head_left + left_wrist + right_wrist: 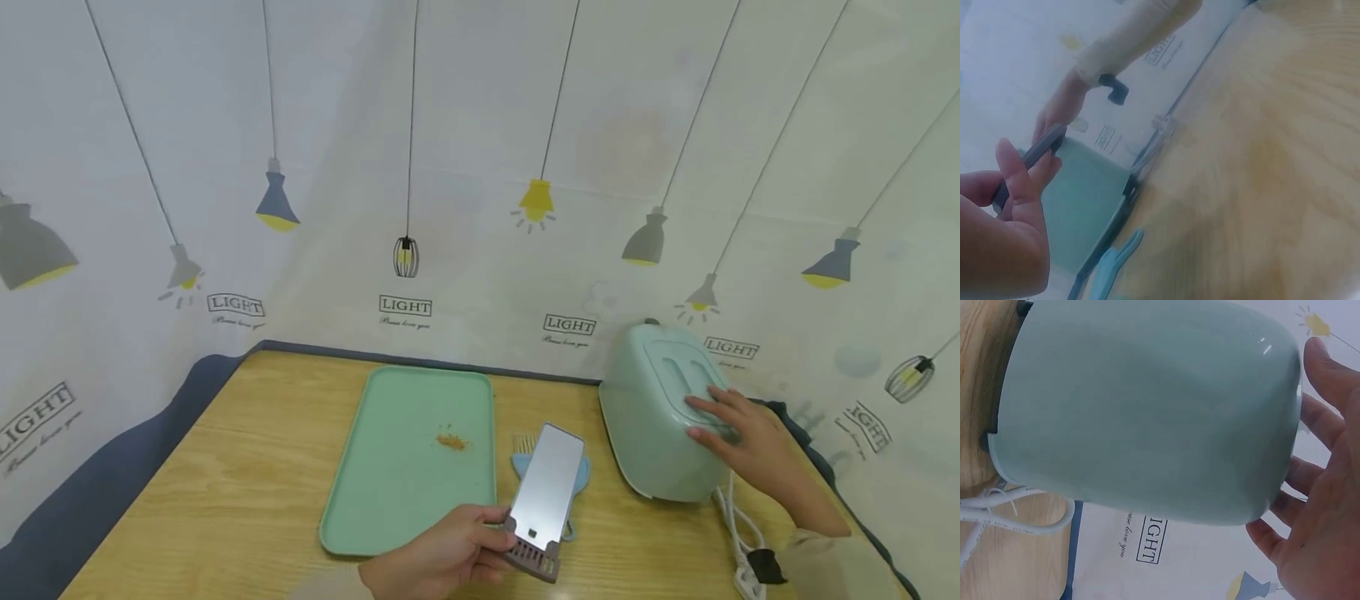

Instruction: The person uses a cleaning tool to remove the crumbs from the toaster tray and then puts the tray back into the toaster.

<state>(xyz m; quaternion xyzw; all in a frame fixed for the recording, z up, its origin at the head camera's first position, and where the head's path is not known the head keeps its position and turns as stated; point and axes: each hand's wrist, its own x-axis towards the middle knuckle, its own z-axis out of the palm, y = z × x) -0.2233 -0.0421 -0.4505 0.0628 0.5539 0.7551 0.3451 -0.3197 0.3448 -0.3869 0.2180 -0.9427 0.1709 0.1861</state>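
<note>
My left hand [457, 550] grips a flat metal crumb tray [551, 479] by its grey slotted end, tilted above the table. Fingers and thumb pinch the dark edge of that tray [1032, 159] in the left wrist view. To the right stands a pale green toaster [652, 425], upright, two slot shapes on its top. My right hand [757, 446] rests on the toaster's near top edge with fingers spread. Seen from the right wrist, the fingers reach over the top of the toaster [1147, 412]. A blue brush [582, 473] lies on the table, partly hidden behind the crumb tray.
Left of the crumb tray, a green serving tray [405, 500] lies flat with a small heap of brown crumbs [452, 442] on it. A white cord [738, 521] loops beside the toaster. Behind the wooden table [225, 467] hangs a lamp-patterned cloth [480, 167].
</note>
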